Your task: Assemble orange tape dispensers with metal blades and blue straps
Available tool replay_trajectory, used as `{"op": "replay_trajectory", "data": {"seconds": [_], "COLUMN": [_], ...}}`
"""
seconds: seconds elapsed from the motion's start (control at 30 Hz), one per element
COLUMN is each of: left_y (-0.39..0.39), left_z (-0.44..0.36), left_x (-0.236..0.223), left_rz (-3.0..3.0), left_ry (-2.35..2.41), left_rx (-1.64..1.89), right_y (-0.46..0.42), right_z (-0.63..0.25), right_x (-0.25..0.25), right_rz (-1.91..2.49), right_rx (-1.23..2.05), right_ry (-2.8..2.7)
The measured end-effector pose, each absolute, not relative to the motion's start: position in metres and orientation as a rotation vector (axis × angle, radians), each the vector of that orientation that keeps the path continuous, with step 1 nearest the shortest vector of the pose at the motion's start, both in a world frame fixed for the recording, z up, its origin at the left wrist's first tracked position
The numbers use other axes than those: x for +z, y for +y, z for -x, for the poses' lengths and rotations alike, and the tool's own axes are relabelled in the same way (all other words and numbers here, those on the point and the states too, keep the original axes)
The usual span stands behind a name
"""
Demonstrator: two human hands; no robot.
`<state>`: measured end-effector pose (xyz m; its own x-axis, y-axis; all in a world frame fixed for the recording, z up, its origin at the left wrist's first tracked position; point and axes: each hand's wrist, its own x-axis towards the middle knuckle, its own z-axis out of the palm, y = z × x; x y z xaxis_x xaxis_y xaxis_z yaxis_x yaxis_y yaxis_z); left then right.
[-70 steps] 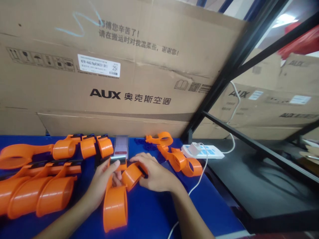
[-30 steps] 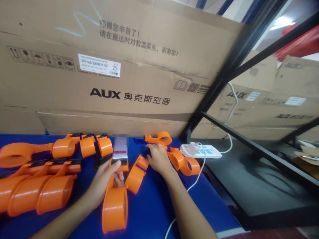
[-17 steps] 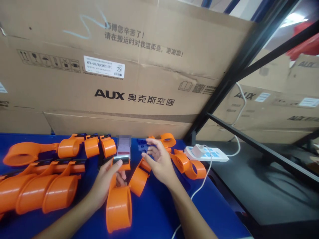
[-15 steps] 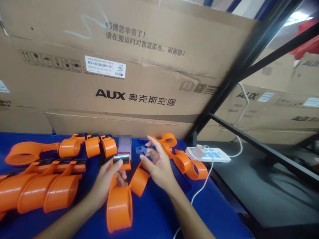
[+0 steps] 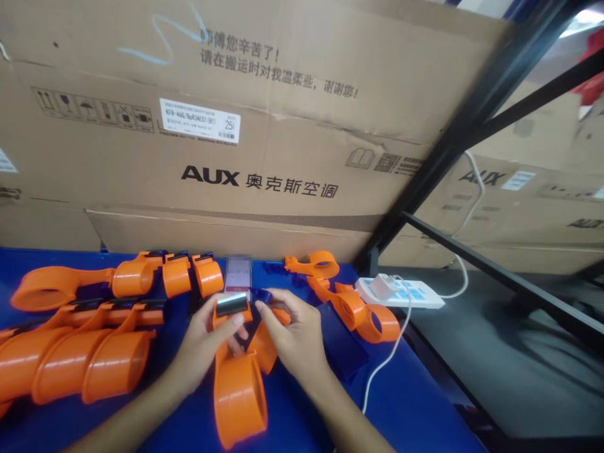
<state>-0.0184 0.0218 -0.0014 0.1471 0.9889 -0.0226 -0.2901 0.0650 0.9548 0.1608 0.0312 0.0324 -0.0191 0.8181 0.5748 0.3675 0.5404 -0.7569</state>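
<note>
My left hand [image 5: 202, 336] is closed around the upper end of an orange plastic tape dispenser [image 5: 240, 399], whose wide ring hangs below the fingers. A shiny dark roller or plate [image 5: 231, 304] spans its top. Between thumb and fingers of my right hand [image 5: 299, 336] is a small dark blue plastic piece [image 5: 261, 294], close to the right end of that top; whether they touch I cannot tell. Behind and between the hands lies another orange dispenser [image 5: 263, 346], partly hidden by my right hand.
Several orange dispensers [image 5: 116, 365] line the left of the blue table [image 5: 302, 415]. More orange parts [image 5: 346, 307] lie right, beside a white power strip [image 5: 401, 291] with a cable. A phone [image 5: 238, 275] stands behind my hands, before a large carton [image 5: 264, 126].
My right hand let go of the second dispenser, reached to the back, picked up a small blue piece and brought it to the dispenser in my left hand, which has tilted slightly.
</note>
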Motion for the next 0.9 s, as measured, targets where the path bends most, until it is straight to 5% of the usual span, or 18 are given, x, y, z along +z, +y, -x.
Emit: {"op": "replay_trajectory", "data": {"seconds": [0.43, 0.9], "left_y": [0.020, 0.024], "left_z": [0.020, 0.020], "left_x": [0.005, 0.009], "left_rz": [-1.099, -0.945], "left_ry": [0.992, 0.902], "left_rx": [1.315, 1.372], "right_y": [0.029, 0.024], "right_z": [-0.165, -0.158], "right_x": [0.031, 0.021], "right_rz": [0.895, 0.899], "right_rx": [0.148, 0.151], "right_ry": [-1.966, -1.976]}}
